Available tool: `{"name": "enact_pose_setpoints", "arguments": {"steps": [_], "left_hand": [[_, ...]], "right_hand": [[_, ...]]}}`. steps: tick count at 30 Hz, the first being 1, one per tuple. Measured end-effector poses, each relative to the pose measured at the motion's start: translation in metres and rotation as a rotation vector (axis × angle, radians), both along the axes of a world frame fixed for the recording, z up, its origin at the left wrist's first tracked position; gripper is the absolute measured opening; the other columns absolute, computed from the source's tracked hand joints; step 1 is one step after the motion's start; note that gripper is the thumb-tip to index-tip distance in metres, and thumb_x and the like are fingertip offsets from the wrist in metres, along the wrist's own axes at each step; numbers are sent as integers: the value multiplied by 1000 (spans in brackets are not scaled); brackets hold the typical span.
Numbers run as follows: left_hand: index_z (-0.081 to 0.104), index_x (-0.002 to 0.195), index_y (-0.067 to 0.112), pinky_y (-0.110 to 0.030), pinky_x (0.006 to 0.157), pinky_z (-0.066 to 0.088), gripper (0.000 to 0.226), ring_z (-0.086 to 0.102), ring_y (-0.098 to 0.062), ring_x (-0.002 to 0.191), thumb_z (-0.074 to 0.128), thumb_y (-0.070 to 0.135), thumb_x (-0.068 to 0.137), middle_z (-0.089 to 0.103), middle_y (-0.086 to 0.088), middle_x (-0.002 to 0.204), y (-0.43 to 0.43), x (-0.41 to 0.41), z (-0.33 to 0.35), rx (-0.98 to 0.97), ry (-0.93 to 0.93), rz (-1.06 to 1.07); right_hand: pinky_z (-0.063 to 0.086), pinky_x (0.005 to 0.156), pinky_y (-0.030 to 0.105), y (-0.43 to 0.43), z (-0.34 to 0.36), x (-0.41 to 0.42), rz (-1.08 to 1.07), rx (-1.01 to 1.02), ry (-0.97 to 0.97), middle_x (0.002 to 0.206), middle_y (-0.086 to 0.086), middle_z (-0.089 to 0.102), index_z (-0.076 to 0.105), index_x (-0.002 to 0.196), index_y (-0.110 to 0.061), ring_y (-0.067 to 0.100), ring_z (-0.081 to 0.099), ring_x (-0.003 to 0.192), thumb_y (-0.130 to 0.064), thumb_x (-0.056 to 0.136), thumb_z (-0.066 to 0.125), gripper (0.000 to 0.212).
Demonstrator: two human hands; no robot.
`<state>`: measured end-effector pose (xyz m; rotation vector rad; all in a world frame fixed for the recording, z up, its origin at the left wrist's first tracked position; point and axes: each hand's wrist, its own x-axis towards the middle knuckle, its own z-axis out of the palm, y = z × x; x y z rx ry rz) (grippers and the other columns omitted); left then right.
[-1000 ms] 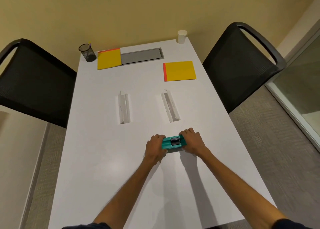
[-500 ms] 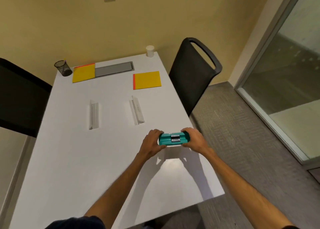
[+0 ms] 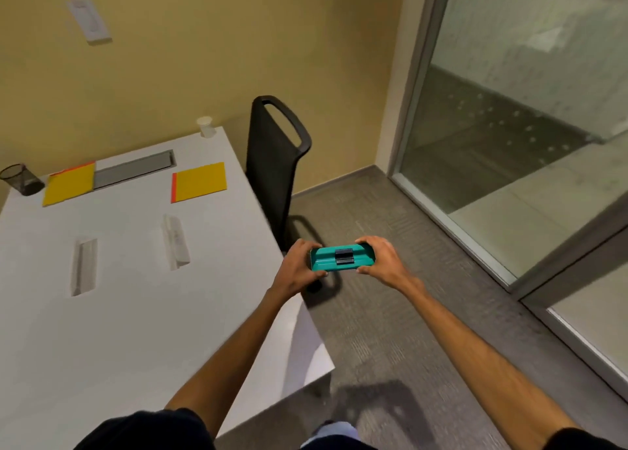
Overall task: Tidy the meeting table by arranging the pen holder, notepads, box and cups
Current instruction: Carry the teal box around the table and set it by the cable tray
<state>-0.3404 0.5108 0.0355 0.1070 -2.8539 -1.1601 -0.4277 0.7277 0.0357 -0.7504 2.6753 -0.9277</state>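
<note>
A teal box (image 3: 342, 259) with a black clasp is held in the air past the right edge of the white table (image 3: 129, 313), over the carpet. My left hand (image 3: 299, 269) grips its left end and my right hand (image 3: 382, 257) grips its right end. Two yellow notepads lie at the far end, one (image 3: 69, 184) on the left and one (image 3: 200, 182) on the right. A black mesh pen holder (image 3: 21, 179) stands at the far left corner. A white cup (image 3: 206, 126) stands at the far right corner.
Two white folded name cards (image 3: 83, 266) (image 3: 175, 240) lie mid-table. A grey cable hatch (image 3: 134, 171) is set in the table's far end. A black chair (image 3: 275, 164) stands by the right edge. A glass wall (image 3: 530, 137) runs along the right.
Both hands lifted the teal box off the table and carried it right, beyond the table's edge. The view swung right with them.
</note>
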Motion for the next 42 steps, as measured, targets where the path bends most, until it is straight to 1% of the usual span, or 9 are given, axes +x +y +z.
{"name": "enact_pose_setpoints", "arguments": {"steps": [4,6,12,14,17,22,27,33,42], "left_hand": [[58,122,7,-36,94,52,56,54,-19,107,81,28,75,55,-8,117,37,-39,0,-57,17,-43],[57,124,7,-36,96,50,59,54,-20,108,81,29,75,55,-9,118,55,-60,-1,-87,18,-56],[55,127,8,-33,99,47,61,53,-19,111,79,32,77,54,-7,122,96,-141,-12,-119,2,-69],[53,130,8,-33,102,45,62,52,-19,114,78,31,78,53,-8,124,104,-173,-16,-135,-7,-72],[51,132,8,-32,103,44,61,51,-19,115,76,30,79,52,-8,126,109,-222,-18,-145,-29,-45],[51,130,8,-33,102,45,59,50,-19,115,74,28,80,51,-8,125,116,-287,-13,-147,-55,-20],[50,131,7,-31,99,45,58,49,-20,114,73,27,82,50,-9,123,108,-344,1,-149,-46,27],[50,133,8,-31,102,45,59,49,-18,117,73,27,82,50,-8,127,86,-404,-2,-140,-64,156],[46,137,11,-35,105,46,63,49,-18,121,72,32,84,47,-6,134,44,-526,-6,-171,-138,295]], "right_hand": [[44,104,34,38,-5,-28,-41,31,43,124,6,59,55,128,-12,19,49,120,-18,75,82,60],[42,105,34,56,-7,-47,-61,43,51,125,5,59,55,129,-12,19,50,120,-18,75,82,60],[38,100,28,98,-18,-125,-90,80,52,124,4,59,56,127,-14,17,51,117,-20,75,81,58],[39,102,29,102,-20,-154,-95,87,48,124,5,59,55,128,-13,17,51,116,-21,76,81,58],[44,101,34,106,-18,-202,-61,115,48,123,6,60,57,125,-12,19,52,115,-22,77,80,54],[43,102,34,113,-9,-276,25,163,41,124,7,60,56,126,-11,19,51,117,-24,78,79,54],[42,107,37,100,3,-345,68,152,22,128,6,59,54,130,-11,19,51,121,-22,77,80,60],[49,101,35,63,3,-422,122,110,12,126,8,61,56,129,-10,19,56,114,-14,74,82,60],[40,108,35,-2,-8,-578,294,144,10,135,9,56,51,137,-10,23,50,125,-13,77,79,66]]}}
